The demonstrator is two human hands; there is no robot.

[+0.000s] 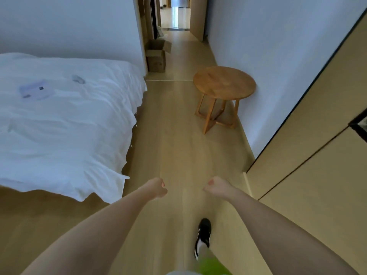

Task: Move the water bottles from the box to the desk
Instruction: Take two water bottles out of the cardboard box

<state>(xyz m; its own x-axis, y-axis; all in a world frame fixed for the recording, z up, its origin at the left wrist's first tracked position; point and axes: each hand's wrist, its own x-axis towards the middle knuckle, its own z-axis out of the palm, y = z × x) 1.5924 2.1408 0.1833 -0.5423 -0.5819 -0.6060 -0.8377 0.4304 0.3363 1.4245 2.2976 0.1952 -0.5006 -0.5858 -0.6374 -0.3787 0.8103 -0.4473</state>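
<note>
Both bare forearms extend forward from the near edge of the view, converging toward the centre. The left hand (158, 187) is curled into a loose fist, knuckles away, holding nothing. The right hand (216, 186) is likewise curled, empty, level with the left and apart from it. Neither hand touches anything. One foot in a black shoe (203, 235) is set forward, near and right of centre.

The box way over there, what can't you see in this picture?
- Cardboard box, head view: far off; its walls and flaps hide the inside, so no bottles show.
- Desk: not identifiable; only a round wooden table.
- Left hand and right hand: curled, apparently empty; fingers blurred.
</note>
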